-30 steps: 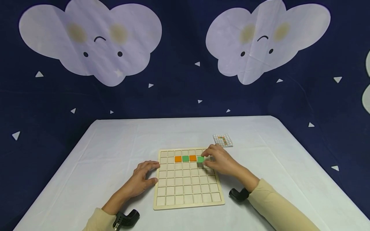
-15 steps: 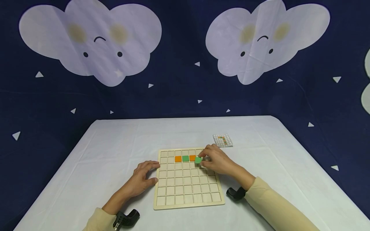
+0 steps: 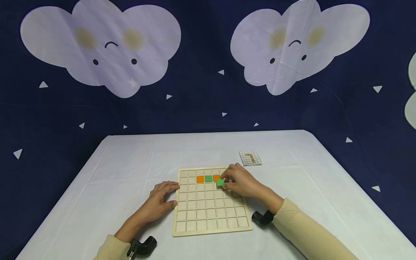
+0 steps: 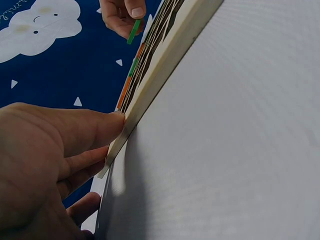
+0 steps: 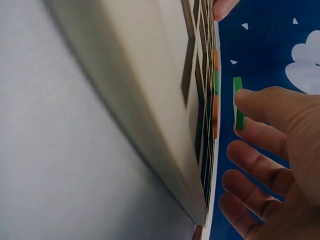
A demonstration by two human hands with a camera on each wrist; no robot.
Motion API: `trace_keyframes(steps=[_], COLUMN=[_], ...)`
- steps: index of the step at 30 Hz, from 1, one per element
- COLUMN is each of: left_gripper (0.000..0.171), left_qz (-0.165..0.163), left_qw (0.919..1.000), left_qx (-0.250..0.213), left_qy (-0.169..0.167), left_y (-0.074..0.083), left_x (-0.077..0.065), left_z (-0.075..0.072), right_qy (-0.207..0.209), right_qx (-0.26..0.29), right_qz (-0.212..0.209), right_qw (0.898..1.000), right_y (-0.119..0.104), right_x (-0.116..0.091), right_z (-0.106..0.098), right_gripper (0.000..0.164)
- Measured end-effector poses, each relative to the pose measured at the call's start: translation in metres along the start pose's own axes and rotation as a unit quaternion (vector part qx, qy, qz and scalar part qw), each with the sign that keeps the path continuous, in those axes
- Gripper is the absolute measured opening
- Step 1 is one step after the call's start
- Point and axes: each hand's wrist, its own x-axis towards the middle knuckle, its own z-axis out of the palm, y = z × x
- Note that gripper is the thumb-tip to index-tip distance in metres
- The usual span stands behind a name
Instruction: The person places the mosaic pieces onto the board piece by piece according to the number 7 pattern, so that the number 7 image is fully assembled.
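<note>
A pale wooden grid board (image 3: 195,213) lies on the white table. Along its second row from the back sit an orange tile (image 3: 200,179), a green tile (image 3: 208,178) and another orange tile (image 3: 216,178). My right hand (image 3: 242,181) pinches a further green square tile (image 3: 220,182) between thumb and index finger. The right wrist view shows this green tile (image 5: 238,102) raised off the board, its other fingers spread behind. My left hand (image 3: 159,200) rests against the board's left edge, thumb tip and fingers touching the rim, fingers loosely extended.
A small printed card (image 3: 250,158) with a coloured grid pattern lies behind the board's back right corner. Both wrists carry black camera mounts (image 3: 263,218). A dark blue cloth with clouds (image 3: 104,47) hangs behind the table (image 3: 136,159).
My right hand has moved left and slightly toward me with the green tile, which now overlaps the right orange tile in the head view. The left hand stays put.
</note>
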Motion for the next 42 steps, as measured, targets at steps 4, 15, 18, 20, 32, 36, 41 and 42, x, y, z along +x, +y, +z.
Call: trace_keyframes(steps=[4,15,18,20,32,36,41,42], left_gripper=[0.047,0.047,0.047,0.047,0.046,0.046,0.045,0.045], left_qz=[-0.001,-0.002,0.000,-0.001,0.003,0.003,0.002,0.002], left_qw=[1.0000,1.0000,1.0000,1.0000,1.0000,1.0000,1.0000,1.0000], left_qx=[-0.002,-0.004,-0.002,-0.003,-0.004,-0.006,-0.008,-0.008], left_qy=[-0.002,-0.001,0.000,0.000,0.002,0.000,-0.003,-0.004], left_y=[0.0000,-0.0001,0.0001,0.0004,0.0029,0.0028,0.0024,0.0025], left_x=[-0.0001,0.0000,-0.0002,-0.0002,-0.0006,-0.0005,-0.0007,-0.0007], left_z=[0.0000,0.0002,0.0000,-0.0003,-0.0010,-0.0014,-0.0021,-0.0021], right_qy=[-0.006,-0.018,-0.018,-0.015,-0.014,-0.013,-0.013,-0.014], right_qx=[0.010,0.012,0.009,0.006,-0.002,-0.004,-0.002,-0.003], right_qz=[-0.003,-0.009,-0.011,-0.014,-0.016,-0.016,-0.016,-0.016], right_qw=[1.000,1.000,1.000,1.000,1.000,1.000,1.000,1.000], right_y=[0.0008,0.0030,0.0051,0.0067,0.0072,0.0078,0.0084,0.0086], right_x=[0.0003,0.0013,0.0018,0.0022,0.0024,0.0027,0.0034,0.0033], right_z=[0.0018,0.0037,0.0052,0.0066,0.0082,0.0087,0.0089,0.0090], right_gripper=[0.024,0.024,0.026,0.026,0.028,0.028,0.027,0.027])
